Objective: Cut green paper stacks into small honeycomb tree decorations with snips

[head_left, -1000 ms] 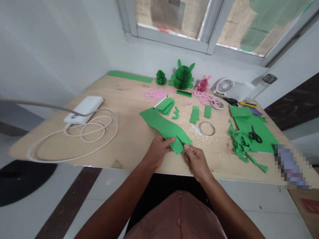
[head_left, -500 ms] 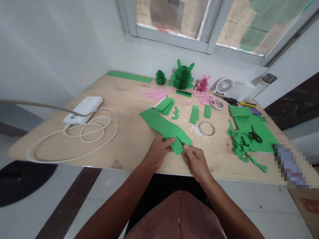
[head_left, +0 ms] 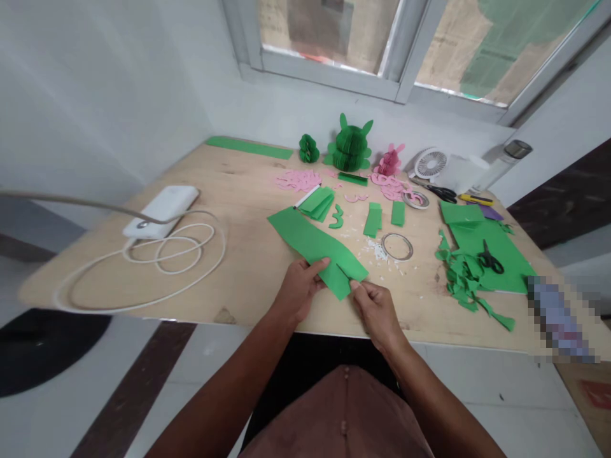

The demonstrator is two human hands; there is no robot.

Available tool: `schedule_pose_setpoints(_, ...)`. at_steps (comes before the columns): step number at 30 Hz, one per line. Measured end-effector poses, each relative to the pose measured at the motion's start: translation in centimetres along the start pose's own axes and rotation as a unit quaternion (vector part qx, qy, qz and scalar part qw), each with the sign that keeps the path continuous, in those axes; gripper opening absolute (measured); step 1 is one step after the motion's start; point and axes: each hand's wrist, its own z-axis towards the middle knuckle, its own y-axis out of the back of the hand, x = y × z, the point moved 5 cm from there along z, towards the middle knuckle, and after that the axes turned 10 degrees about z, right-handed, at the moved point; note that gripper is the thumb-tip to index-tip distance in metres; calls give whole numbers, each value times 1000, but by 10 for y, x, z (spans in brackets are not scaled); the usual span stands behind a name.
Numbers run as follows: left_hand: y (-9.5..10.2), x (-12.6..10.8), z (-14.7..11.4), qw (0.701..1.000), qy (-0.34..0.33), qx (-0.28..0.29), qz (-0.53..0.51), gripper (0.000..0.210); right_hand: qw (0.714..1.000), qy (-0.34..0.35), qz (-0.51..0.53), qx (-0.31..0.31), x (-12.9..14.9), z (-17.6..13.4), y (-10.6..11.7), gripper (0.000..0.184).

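A long green paper strip (head_left: 310, 236) slants across the table's front middle, its near end raised in my hands. My left hand (head_left: 301, 286) is closed on its near-left edge, thumb on top and fingers underneath. At the near-right end, my right hand (head_left: 375, 305) pinches the edge. A thin dark line, which looks like a slit, runs from the strip's middle to my right fingertips. Whether those fingers also hold a small tool is hidden. Beyond the strip lie folded green pieces (head_left: 317, 203) and a curvy green cutout (head_left: 337, 217).
Green scraps (head_left: 463, 280) and black scissors (head_left: 491, 257) lie at right by green sheets (head_left: 513, 270). A tape ring (head_left: 397, 247) sits near white bits. Paper figures (head_left: 351, 149) and a fan (head_left: 429, 164) stand behind. A white power bank (head_left: 162, 210) with looped cable occupies the left.
My left thumb has shifted slightly up and left on the strip. The dark line looks narrower. My right hand keeps its pinch in nearly the same place.
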Motion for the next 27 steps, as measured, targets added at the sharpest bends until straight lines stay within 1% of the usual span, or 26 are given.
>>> schedule_pose_setpoints(4, -2, 0, 0, 1000, 0, 14, 7, 27, 1000, -6, -13, -7, -1, 0, 1, 47)
schedule_pose_setpoints(11, -3, -1, 0, 1000, 6, 21, 21, 26, 1000, -15, -18, -20, 2, 0, 2, 47)
schedule_pose_setpoints(17, -5, -1, -2, 999, 17, 28, 30, 23, 1000, -24, -1, -9, -2, 2, -1, 51)
schedule_pose_setpoints(21, -5, 0, -3, 999, 18, 29, 33, 23, 1000, -24, -2, -18, -3, 2, -1, 51)
schedule_pose_setpoints(27, -5, 1, -3, 999, 15, 36, 27, 22, 1000, -17, 10, -15, 0, 2, -2, 47)
